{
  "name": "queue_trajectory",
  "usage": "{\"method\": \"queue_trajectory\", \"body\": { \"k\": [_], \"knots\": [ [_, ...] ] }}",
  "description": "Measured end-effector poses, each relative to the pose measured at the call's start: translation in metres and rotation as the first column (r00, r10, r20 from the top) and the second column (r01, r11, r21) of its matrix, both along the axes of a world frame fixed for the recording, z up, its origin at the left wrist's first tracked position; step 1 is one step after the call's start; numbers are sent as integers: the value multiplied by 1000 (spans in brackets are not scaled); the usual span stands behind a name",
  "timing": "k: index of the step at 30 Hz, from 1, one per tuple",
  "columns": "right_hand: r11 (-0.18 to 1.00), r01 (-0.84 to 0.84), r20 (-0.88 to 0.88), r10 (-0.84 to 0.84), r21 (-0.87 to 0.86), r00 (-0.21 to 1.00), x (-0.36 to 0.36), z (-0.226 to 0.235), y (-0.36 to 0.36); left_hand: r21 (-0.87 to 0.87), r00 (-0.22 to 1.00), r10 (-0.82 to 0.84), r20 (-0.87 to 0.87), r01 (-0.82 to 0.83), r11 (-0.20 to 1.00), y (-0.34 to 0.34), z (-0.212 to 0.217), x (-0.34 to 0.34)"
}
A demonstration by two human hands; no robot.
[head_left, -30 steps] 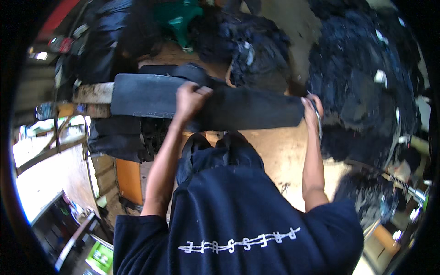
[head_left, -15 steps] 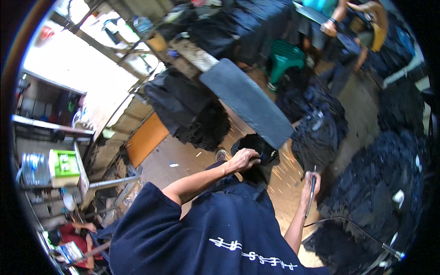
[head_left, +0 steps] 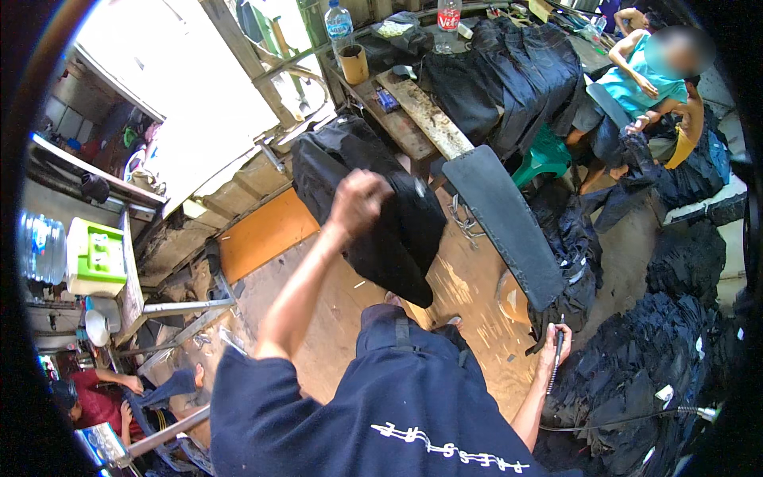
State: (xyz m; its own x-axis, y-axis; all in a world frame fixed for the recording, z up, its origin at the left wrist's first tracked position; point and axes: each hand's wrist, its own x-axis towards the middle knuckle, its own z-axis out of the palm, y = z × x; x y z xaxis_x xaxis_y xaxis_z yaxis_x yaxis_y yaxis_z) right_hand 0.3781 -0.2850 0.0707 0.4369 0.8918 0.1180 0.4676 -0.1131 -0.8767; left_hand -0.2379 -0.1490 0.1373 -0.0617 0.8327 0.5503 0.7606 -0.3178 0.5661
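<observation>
My left hand [head_left: 360,203] is over a heap of black garments [head_left: 397,238], which hangs down toward the floor. That hand is smeared by motion, so I cannot make out its fingers or whether it grips cloth. Lower right, my right hand [head_left: 554,342] is closed around a slim pen-shaped tool [head_left: 559,347], its tip pointing up. From the tool's lower end a coiled sleeve and a black cable [head_left: 608,423] run off to the right. Between the hands and farther off, a long dark grey padded board [head_left: 505,226] slopes down to the right with nothing lying on it.
Dark cloth piles [head_left: 644,366] lie at the right. A worn wooden bench [head_left: 425,115] and a green plastic stool [head_left: 542,155] stand beyond the board. Another person in a turquoise shirt [head_left: 636,67] sits at upper right. An orange panel [head_left: 266,234] lies on the left.
My left hand has moved from the board's near end up and left to the heap. The dark garment at the board's end has gone from there; smooth black cloth now covers the heap's frayed front.
</observation>
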Motion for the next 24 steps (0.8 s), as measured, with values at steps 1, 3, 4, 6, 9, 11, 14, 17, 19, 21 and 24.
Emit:
{"method": "queue_trajectory", "body": {
  "k": [1,3,4,6,9,11,14,17,19,21,24],
  "knots": [
    [1000,5,4,-5,-7,1000,-9,4,-2,-11,999,28,-30,-28,1000,29,8,-47],
    [1000,9,-2,-9,-9,1000,-23,5,-14,-158,974,190,-123,-209,965,82,15,-130],
    [1000,8,15,-8,-18,1000,-28,3,-22,-243,944,244,-221,-296,924,102,17,-166],
    [997,39,40,-36,-71,999,-35,-6,-45,-103,837,435,-333,-490,865,132,12,-201],
    [988,98,44,-93,-116,995,-40,-28,-85,-174,909,392,-144,-414,894,137,19,-176],
    [983,141,-20,-144,-120,989,-45,-49,-106,-450,923,160,351,16,893,115,46,-119],
    [933,299,-291,-348,-199,891,-43,-70,-138,-153,493,-486,722,798,583,47,114,-35],
    [920,369,-391,-391,-133,833,-27,-87,-138,-24,-5,-719,695,999,-30,3,166,30],
    [915,385,-378,-402,-124,834,-7,-94,-117,-67,-138,-659,740,959,-276,-1,171,72],
    [898,431,-352,-434,-90,830,15,-104,-80,-177,-72,-628,775,929,-325,9,159,112],
    [880,434,-133,-462,-192,877,64,-111,-16,-444,247,-648,720,882,-157,38,130,171]
  ]
}}
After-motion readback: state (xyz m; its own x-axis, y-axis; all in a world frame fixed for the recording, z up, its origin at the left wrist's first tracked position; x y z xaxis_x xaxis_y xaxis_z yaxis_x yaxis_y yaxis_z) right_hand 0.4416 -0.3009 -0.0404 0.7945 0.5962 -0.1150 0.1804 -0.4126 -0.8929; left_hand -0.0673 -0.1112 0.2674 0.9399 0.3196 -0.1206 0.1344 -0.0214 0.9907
